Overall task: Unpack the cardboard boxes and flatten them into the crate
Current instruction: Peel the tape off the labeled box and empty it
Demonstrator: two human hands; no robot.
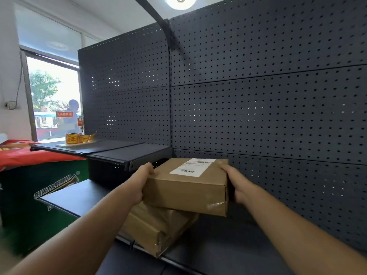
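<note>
Both hands clamp the top cardboard box (186, 187): left hand (139, 185) and right hand (236, 183) curl round opposite ends, over a second taped box (156, 229) on the dark shelf (218, 245). White barcode label (190, 167) on top (print probably too blurred to read).

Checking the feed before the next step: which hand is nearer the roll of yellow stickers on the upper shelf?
Left. The left hand grips the held box's left end, on the side toward the sticker roll; the right hand grips the far end.
</note>
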